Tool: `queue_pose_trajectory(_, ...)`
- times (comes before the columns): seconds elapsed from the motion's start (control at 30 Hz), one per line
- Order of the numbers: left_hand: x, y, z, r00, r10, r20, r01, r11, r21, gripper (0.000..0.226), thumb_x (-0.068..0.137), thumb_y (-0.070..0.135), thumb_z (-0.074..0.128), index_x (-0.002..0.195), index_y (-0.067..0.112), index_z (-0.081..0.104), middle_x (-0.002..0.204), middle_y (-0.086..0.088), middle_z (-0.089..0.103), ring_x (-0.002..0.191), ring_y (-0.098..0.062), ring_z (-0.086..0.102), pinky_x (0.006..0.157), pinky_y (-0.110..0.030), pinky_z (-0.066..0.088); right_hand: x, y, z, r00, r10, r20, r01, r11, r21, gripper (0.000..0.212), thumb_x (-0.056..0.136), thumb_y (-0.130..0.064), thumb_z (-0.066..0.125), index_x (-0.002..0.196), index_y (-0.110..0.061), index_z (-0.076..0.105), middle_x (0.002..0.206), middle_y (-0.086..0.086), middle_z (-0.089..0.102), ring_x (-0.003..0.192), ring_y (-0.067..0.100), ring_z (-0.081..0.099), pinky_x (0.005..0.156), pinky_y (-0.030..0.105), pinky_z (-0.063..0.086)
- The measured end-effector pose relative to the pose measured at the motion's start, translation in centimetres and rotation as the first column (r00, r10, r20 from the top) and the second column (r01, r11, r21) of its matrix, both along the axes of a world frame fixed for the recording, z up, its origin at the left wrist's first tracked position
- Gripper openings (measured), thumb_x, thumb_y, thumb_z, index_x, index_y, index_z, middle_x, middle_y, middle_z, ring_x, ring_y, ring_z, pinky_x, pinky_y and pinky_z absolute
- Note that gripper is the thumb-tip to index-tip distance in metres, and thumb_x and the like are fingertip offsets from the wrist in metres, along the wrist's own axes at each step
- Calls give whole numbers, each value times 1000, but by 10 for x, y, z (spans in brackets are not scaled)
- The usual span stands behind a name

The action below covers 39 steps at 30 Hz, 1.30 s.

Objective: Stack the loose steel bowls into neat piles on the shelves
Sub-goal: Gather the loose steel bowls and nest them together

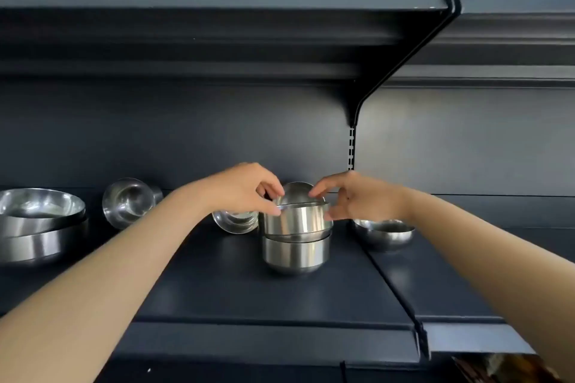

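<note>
From the head view, the left hand (249,190) and right hand (351,199) pinch the rim of the top steel bowl (295,218), nested in a lower bowl (295,253) mid-shelf (249,295). Seated crooked, it could slide off. A tipped bowl (129,200), a shallow bowl (384,235) and a big stack (34,224) sit near.

No readable text from my view. Steel bowls (295,221) show only reflections, no stamp or brand I can make out. Shelf (280,295), back panel (186,134), upright slots (351,146): no labels, numbers, signs.
</note>
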State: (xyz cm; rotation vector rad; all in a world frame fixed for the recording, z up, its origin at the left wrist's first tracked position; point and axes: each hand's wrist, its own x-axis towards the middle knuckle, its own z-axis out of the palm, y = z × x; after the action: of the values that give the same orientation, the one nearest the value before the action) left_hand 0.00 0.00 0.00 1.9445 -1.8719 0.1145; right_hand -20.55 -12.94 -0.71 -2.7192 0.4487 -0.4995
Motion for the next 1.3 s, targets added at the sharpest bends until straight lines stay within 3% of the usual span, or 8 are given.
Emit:
queue_pose_trajectory(0.1, 8, 6, -8, 995, 34, 94, -48, 986, 159, 31, 75, 35, 75, 104, 34, 67, 83, 23, 57, 85, 2, 55, 65, -12, 37, 15, 11, -11, 995, -78, -62, 69, 988, -136, 33, 81, -22, 71, 112, -23, 61, 60, -31, 57, 58, -17, 51, 56, -2, 35)
queue_pose_trajectory(0.4, 10, -7, -17, 974, -110, 201, 98, 993, 67, 8, 77, 26, 72, 73, 24, 66, 56, 15, 50, 56, 7, 48, 46, -15, 24, 30, 19, -29, 974, -220, -54, 194, 933, -302, 29, 79, -22, 71, 67, -31, 46, 68, -16, 50, 65, 3, 47, 56, 12, 32)
queue_pose_trajectory(0.6, 14, -5, -23, 973, -129, 191, 126, 992, 27, 15, 79, 28, 72, 91, 18, 69, 64, 14, 49, 57, -1, 44, 51, -5, 35, 31, 23, -25, 969, -235, -81, 197, 923, -331, 21, 80, -21, 70, 70, -27, 52, 69, -17, 47, 66, 3, 48, 53, 9, 31)
queue_pose_trajectory(0.7, 16, -6, -27, 981, -132, 142, 128, 991, 38, 13, 79, 28, 72, 88, 20, 66, 63, 15, 49, 57, 1, 46, 47, -11, 30, 33, 22, -24, 965, -231, -122, 175, 918, -356, 10, 82, -22, 69, 85, -23, 59, 70, -20, 43, 66, -1, 44, 55, 11, 28)
queue_pose_trajectory(0.8, 22, -6, -34, 990, -84, 111, 87, 996, -25, 24, 76, 34, 75, 97, 28, 65, 70, 20, 47, 61, 7, 45, 52, -4, 34, 35, 21, -24, 966, -220, -134, 154, 910, -384, 36, 82, -25, 68, 62, -35, 40, 67, -19, 41, 62, -5, 40, 53, 11, 25)
queue_pose_trajectory(1.0, 41, -1, -61, 946, 92, -312, -56, 991, 122, 90, 67, 40, 81, 142, 23, 34, 134, 6, 46, 115, -13, 51, 93, -21, 40, 35, 18, -25, 969, -225, -101, 179, 923, -341, 43, 80, -27, 70, 55, -34, 35, 62, -15, 41, 55, -9, 43, 52, 10, 33)
queue_pose_trajectory(1.17, 31, -10, -79, 863, 19, -504, 71, 985, 158, 32, 74, 23, 79, 99, 27, 60, 88, 10, 66, 84, -4, 62, 60, -2, 42, 34, 16, -23, 970, -217, -106, 170, 925, -339, 44, 81, -25, 70, 54, -32, 36, 60, -14, 40, 53, -8, 42, 52, 7, 34)
queue_pose_trajectory(1.3, 18, -17, -82, 862, 4, -507, 68, 990, 123, 40, 71, 26, 81, 106, 18, 63, 99, -2, 71, 95, -16, 66, 89, -24, 50, 22, 14, -20, 961, -241, -137, 176, 912, -371, 36, 80, -24, 69, 56, -26, 42, 62, -11, 43, 56, -2, 43, 49, 13, 31)
